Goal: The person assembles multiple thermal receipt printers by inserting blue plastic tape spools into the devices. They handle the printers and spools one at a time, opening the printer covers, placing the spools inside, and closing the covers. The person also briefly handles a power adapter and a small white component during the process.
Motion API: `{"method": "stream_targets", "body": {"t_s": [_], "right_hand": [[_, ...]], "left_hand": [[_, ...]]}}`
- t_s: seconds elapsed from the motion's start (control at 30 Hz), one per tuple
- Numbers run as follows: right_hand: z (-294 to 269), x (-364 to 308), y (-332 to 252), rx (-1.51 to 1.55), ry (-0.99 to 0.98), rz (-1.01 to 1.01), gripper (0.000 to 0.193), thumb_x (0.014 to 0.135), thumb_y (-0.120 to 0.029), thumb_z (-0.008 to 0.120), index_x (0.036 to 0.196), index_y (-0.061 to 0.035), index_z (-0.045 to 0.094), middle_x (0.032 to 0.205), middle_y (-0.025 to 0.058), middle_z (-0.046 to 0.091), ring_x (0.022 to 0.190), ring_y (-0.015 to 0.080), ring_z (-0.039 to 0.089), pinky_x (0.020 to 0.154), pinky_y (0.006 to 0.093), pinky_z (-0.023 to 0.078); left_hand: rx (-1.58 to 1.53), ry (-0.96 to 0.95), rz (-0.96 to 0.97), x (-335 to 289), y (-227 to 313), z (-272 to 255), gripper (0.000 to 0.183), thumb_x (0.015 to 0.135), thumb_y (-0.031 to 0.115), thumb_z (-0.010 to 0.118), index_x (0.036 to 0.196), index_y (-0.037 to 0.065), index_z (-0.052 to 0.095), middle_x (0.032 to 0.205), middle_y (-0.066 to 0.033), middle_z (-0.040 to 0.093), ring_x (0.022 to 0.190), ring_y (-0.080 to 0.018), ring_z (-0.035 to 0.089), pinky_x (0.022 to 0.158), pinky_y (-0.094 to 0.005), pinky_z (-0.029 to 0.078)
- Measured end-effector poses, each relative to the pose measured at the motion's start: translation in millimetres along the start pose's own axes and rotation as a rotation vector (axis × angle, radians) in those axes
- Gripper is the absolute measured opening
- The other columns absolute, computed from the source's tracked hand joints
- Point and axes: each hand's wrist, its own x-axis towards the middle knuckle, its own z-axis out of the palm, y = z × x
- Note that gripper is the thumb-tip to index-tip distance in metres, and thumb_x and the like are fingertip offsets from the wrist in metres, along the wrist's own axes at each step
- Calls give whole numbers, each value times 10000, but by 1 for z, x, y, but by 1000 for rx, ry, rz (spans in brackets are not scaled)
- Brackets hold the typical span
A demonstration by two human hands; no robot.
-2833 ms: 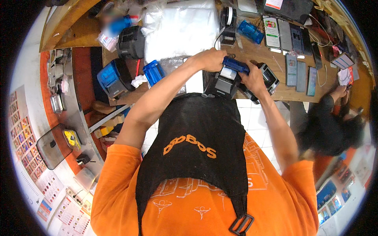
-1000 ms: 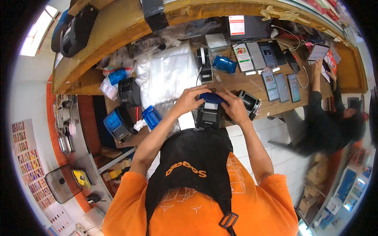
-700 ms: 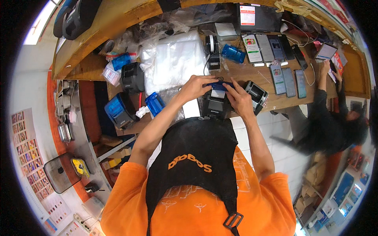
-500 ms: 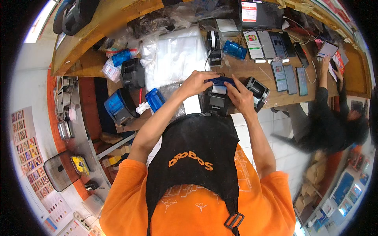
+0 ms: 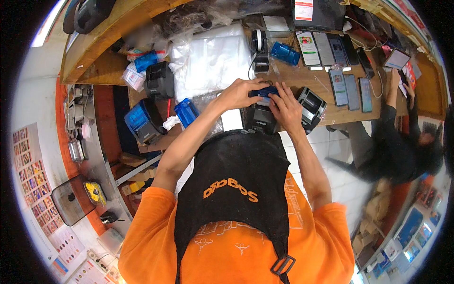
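At the table's near edge stands a small black receipt printer (image 5: 262,118) with its blue see-through lid (image 5: 266,91) raised. My left hand (image 5: 241,93) is closed on the lid's left end, fingertips pressed over its top. My right hand (image 5: 287,108) grips the lid's right end, its thumb side down by the printer's opening. The inside of the printer is mostly hidden under my fingers. Just right of my right hand sits another printer, grey and black (image 5: 310,110). A loose blue printer lid (image 5: 186,111) lies to the left of my left forearm.
Plastic-wrapped white bags (image 5: 213,57) fill the table's middle. More printers stand at left, one blue-lidded (image 5: 144,124), one black (image 5: 159,80). Several phones (image 5: 338,87) lie at right with cables. Another person (image 5: 388,142) holds a tablet (image 5: 397,59) beyond them.
My right-hand fingers have drawn together and moved further onto the blue lid. My left hand stays on its left end. The whole view has shifted slightly.
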Motion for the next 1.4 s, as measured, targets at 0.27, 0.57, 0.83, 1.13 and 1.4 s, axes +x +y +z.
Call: {"method": "stream_targets", "body": {"t_s": [0.27,0.57,0.83,1.13,1.4], "right_hand": [[6,11,-2,13,-97,117,374,791,-15,772,1141,-96,669,1440,117,627,1255,363,632,1070,519,541],[0,3,-6,246,-69,135,400,777,55,780,1145,-58,673,1462,201,596,1316,388,602,1135,536,471],[-3,1,1,385,-24,424,319,778,1,845,1059,-50,705,1436,195,634,1248,360,664,985,407,560],[-14,-8,-46,-13,-132,179,151,896,-135,759,1034,-86,721,958,54,707,708,219,705,593,344,566],[-6,-12,-49,-201,-333,218,215,902,-121,688,1105,-89,753,930,69,694,752,237,729,610,371,591]], "left_hand": [[17,-64,-32,8,0,-7,542,800,210,798,1327,114,714,1410,-279,608,1138,-431,694,998,-457,566],[43,-54,49,11,-5,-3,577,818,307,812,1331,68,702,1415,-262,618,1201,-433,664,1035,-459,541],[-47,-20,-63,15,-3,2,471,892,400,798,1297,166,745,1356,-212,673,1192,-408,679,1024,-426,547],[-26,-99,-3,20,4,-8,403,930,430,746,1293,255,751,1314,-136,713,1082,-398,716,934,-445,572],[47,-4,127,10,-14,8,405,920,445,744,1279,260,762,1389,-185,663,1111,-402,710,964,-462,565]]}}
